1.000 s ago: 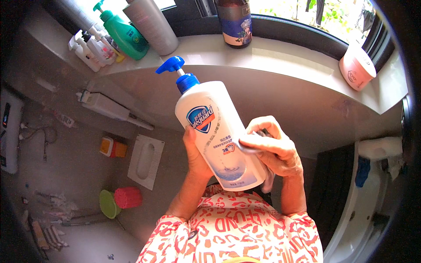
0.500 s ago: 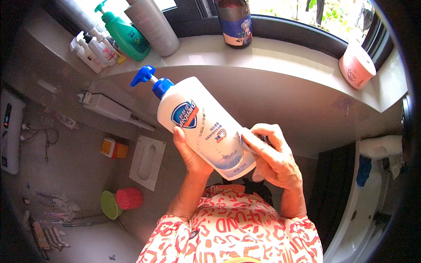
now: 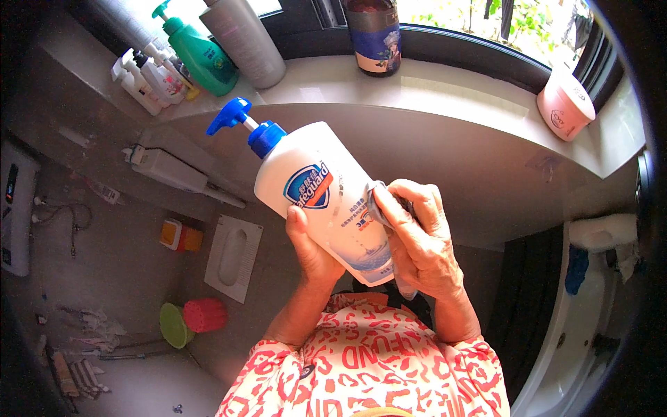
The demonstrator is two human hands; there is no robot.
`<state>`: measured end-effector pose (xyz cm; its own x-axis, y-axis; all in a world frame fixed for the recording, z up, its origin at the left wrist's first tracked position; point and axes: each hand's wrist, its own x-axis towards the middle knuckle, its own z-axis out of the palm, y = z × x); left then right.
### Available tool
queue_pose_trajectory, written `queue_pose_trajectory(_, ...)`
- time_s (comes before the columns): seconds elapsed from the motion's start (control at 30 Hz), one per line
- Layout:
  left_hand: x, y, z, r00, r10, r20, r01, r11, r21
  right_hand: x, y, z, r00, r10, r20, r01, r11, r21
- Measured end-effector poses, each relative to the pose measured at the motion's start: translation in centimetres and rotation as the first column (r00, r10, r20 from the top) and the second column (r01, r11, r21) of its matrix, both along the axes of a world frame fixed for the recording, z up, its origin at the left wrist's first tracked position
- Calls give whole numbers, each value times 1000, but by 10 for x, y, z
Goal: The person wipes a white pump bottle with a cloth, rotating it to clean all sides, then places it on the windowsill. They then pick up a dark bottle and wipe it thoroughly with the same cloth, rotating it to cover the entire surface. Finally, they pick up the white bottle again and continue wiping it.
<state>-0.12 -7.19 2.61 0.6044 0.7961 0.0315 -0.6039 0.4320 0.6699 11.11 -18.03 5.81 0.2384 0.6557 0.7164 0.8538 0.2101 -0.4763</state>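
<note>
A large white pump bottle with a blue pump head is held tilted in front of me, its pump toward the upper left. My left hand grips it from below, the thumb lying on the front label and the other fingers hidden behind. My right hand is closed on a grey cloth and presses it against the bottle's right side near the lower label. A bit of the cloth also hangs out under that hand.
On the window ledge stand a green pump bottle, a tall grey bottle, several small bottles, a dark bottle and a pink tub. A squat toilet, green basin and red bucket are lower left; a washbasin is right.
The cloth and my right hand have slid up the bottle's side, toward the pump end. The bottle has shifted slightly right and turned a little in my left hand.
</note>
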Motion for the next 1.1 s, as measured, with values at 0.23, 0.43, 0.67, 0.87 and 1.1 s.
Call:
queue_pose_trajectory(0.23, -4, 7, -4, 998, 67, -4, -67, 998, 9, -4, -8, -23, 995, -78, 58, 81, 995, -55)
queue_pose_trajectory(0.43, 5, 0, -1, 999, -30, 16, 31, 998, -51, -10, 8, -16, 986, -134, 101, 139, 989, -46)
queue_pose_trajectory(0.67, 8, 0, -8, 996, -69, 58, 70, 997, -21, -20, 11, -18, 968, -3, 251, 36, 991, -127)
queue_pose_trajectory(0.87, 10, -1, -2, 999, -2, -42, 0, 998, -67, -28, 3, -32, 938, 42, 345, -1, 993, -116)
queue_pose_trajectory(1.1, 24, 6, -14, 986, 167, 10, -167, 985, -45, 3, -5, -53, 972, -194, 134, 195, 981, 11)
